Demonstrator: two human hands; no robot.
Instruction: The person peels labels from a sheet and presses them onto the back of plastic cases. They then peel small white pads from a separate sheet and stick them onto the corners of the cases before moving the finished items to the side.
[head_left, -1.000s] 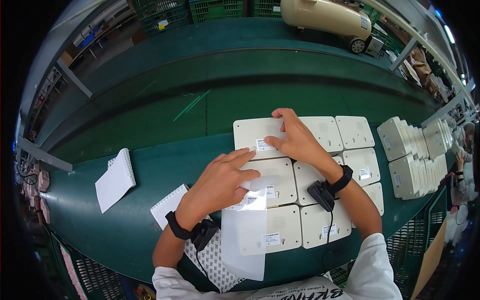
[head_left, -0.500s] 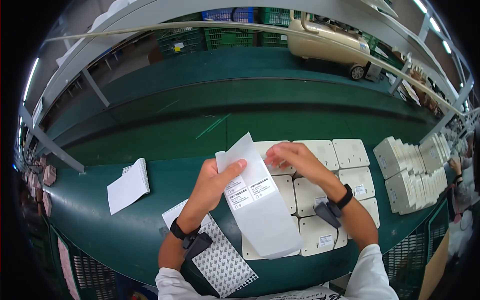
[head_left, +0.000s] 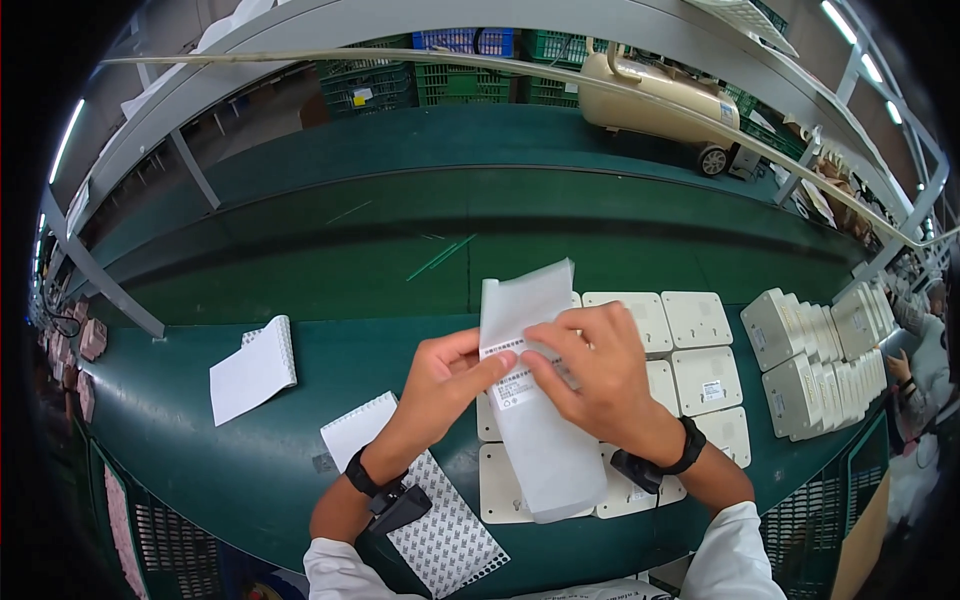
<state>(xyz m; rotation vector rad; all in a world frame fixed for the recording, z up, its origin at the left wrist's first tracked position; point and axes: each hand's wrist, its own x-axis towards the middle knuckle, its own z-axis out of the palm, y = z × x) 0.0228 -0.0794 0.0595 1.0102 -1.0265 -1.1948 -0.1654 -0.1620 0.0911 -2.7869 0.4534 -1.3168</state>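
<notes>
The label backing sheet point(head_left: 535, 420) looks like thin, slightly glossy, translucent paper, with matt white paper labels on it. The flat square housings point(head_left: 705, 375) beneath are smooth off-white plastic with a dull sheen. The workbench point(head_left: 200, 470) surface is matt green (a rubbery-looking mat). The dotted sheet point(head_left: 445, 535) appears to be glossy paper.

Factory assembly line, w/ green conveyor belt point(head_left: 450, 215) along a green workbench point(head_left: 180, 420); identical white plastic units point(head_left: 700, 320) in rows, more stacked point(head_left: 810, 360); green crates point(head_left: 400, 80) behind; overhead metal rails, strip lights.
</notes>
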